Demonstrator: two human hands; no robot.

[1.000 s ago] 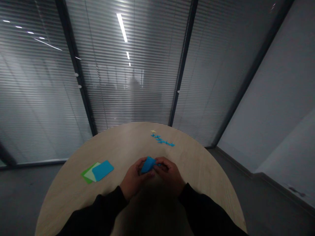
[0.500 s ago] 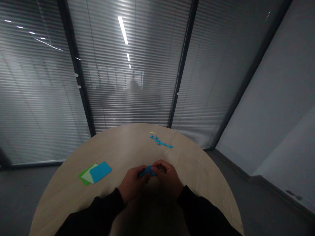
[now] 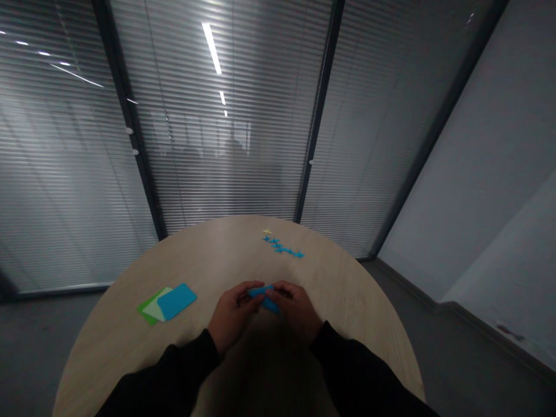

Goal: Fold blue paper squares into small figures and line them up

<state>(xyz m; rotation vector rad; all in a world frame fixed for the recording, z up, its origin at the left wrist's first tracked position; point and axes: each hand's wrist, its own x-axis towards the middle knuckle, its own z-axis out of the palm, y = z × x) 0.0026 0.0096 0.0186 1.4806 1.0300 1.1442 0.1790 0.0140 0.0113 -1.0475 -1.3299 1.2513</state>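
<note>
Left hand [image 3: 232,317]: curled and nearly closed, thumb and fingers pinching the left end of the folded blue paper [image 3: 262,293].

Right hand [image 3: 295,310]: also curled, fingertips closed on the paper's right end, knuckles almost meeting the left hand.

Paper: a narrow folded strip, held just above the table between both hands; its exact folds are too small and shadowed to make out.

Sleeves: black cuffs [image 3: 185,362] cover both wrists and forearms.

Table: a round, light wood-grain tabletop [image 3: 347,313] lies under the hands.

Cards: to the left of the hands, near the left hand, a sky-blue card [image 3: 176,301] lies on a pale green card [image 3: 152,313], which lies on a bright green card [image 3: 146,313]; all 3 overlap at a slant.

Far edge: a crooked row of small blue paper pieces [image 3: 282,248], probably stars, lies well apart from the hands, with 1 small yellow star [image 3: 267,231] just beside its left end.

Background: glass partitions with slatted blinds [image 3: 226,162] stand beyond the table.
</note>
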